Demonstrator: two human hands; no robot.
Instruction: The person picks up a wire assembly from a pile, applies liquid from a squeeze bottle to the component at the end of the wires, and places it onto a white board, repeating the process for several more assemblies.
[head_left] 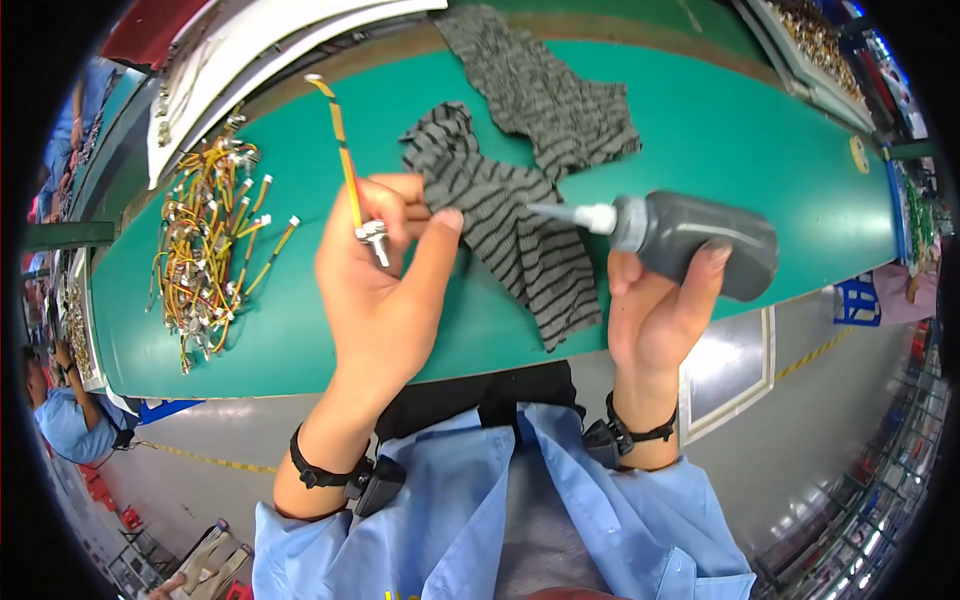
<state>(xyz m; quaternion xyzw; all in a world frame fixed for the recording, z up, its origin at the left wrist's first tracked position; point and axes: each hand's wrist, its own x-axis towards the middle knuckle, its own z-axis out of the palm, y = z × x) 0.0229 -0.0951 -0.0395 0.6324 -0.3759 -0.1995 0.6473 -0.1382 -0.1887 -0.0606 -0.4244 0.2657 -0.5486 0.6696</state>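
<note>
My left hand [375, 280] is closed round a short wired part [373, 238]. Its silver threaded metal body lies against my fingers, and its yellow and dark wires [345, 150] rise to a small white plug. In my right hand [655, 320] is a dark grey squeeze bottle [710, 240], tipped nearly level. Its thin pointed nozzle aims left toward my left hand, apart from the wired part. Beneath and between my hands, a grey cloth with black stripes [500, 215] lies crumpled on the green table [440, 340]; another striped cloth [540, 95] is behind it.
A pile of similar wired parts [205, 250] spreads over the table's left side. White curved trays [250, 65] stand along the far left edge. At the far right is a bin of small brass-coloured parts [820, 45]. Another person in blue [70, 420] is at the left.
</note>
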